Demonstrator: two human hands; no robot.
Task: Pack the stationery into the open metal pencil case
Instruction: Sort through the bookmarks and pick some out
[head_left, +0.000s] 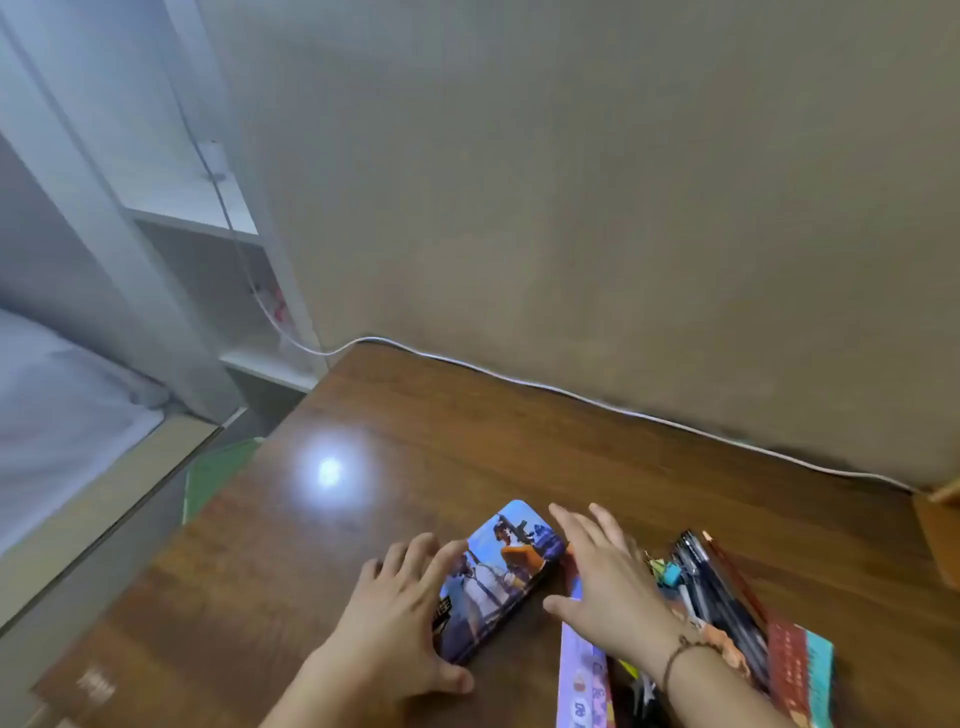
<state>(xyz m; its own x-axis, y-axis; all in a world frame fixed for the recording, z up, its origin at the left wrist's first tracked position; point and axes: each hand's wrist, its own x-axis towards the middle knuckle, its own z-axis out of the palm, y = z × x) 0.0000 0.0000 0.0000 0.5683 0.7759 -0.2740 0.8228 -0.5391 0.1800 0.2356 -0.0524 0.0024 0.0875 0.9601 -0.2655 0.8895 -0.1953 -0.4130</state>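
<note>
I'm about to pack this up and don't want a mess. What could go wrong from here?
1. The metal pencil case looks lidded, so it may skid on the glossy wooden desk as the left hand and right hand work it open.
2. The right forearm lies over the pens and binder clips; a sweep could scatter them.

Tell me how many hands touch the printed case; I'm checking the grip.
1 for certain: the left hand rests on the pencil case at its left edge. The right hand hovers beside it; contact unclear.
</note>
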